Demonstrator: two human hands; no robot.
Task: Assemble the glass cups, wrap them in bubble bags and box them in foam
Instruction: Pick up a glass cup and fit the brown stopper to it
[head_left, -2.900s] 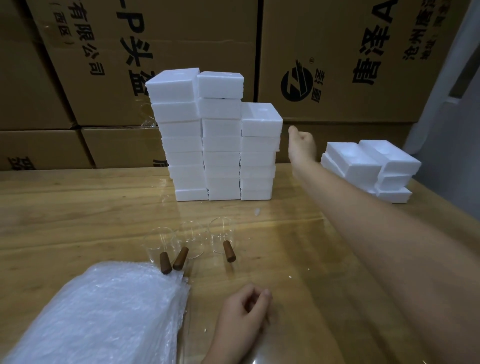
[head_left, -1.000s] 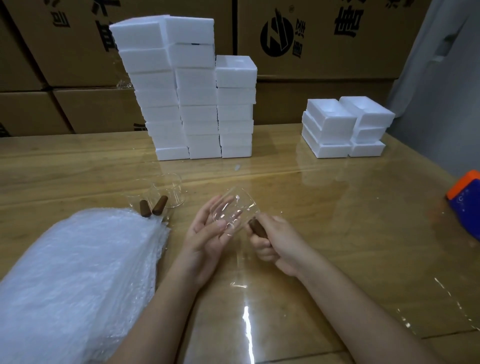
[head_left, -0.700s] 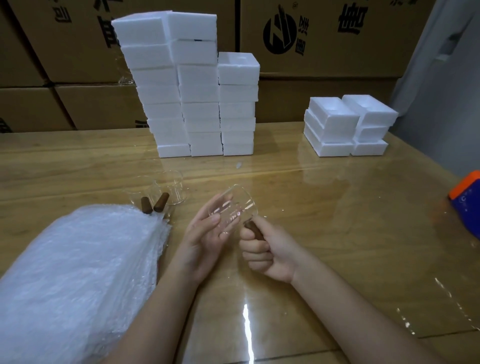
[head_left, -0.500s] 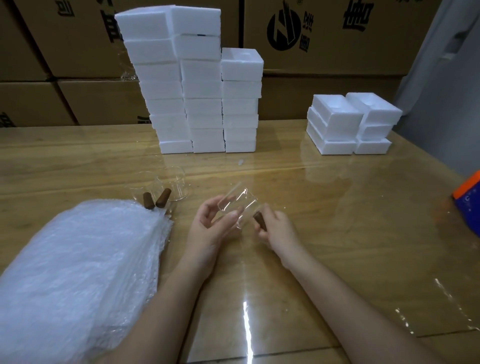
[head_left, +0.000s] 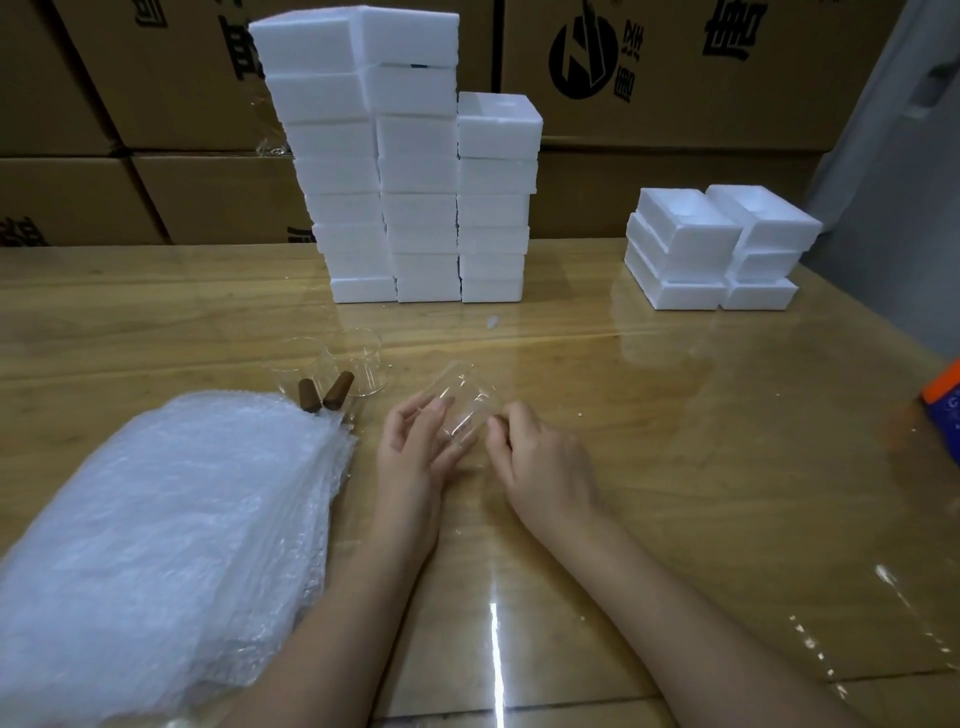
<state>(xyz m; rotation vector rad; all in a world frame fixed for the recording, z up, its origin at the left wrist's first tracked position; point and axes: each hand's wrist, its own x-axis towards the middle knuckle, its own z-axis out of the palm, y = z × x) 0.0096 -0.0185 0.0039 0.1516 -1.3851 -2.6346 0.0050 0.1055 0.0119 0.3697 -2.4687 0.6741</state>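
A clear glass cup (head_left: 464, 405) lies tilted just above the tabletop (head_left: 649, 415), held between the two hands: the left hand (head_left: 410, 457) cups its near left side with fingers curled around the glass, and the right hand (head_left: 540, 462) closes on its right side, fingers folded, hiding whatever they grip there. Two more glass cups (head_left: 337, 369) with brown handles (head_left: 332, 392) stand to the left, touching the far edge of the bubble bag pile (head_left: 166, 530). Stacked foam boxes (head_left: 415, 171) rise well beyond the hands, and lower open foam trays (head_left: 717, 249) sit far right.
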